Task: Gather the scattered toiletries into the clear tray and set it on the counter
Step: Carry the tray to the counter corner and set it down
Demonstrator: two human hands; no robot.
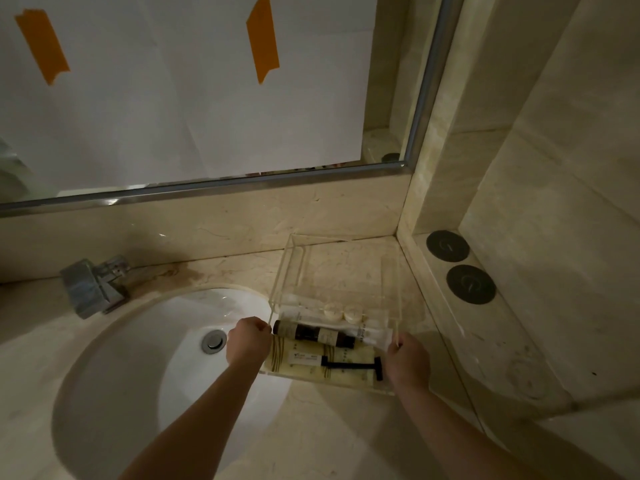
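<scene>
Fingertips of left hand (247, 341) curl out of sight behind the near-left wall of the clear acrylic tray (337, 271); right hand (407, 360) likewise at the near-right wall, fingers hidden. Both forearms cut off by bottom edge. Print on the dark brown bottle with cream label (313, 336) too small to read; same for the white tube (375, 336). Black razor (353, 364) head partly behind right hand. White oval sink basin (138, 375) cut by bottom edge. Paper-covered mirror (420, 109) cut at top and left.
</scene>
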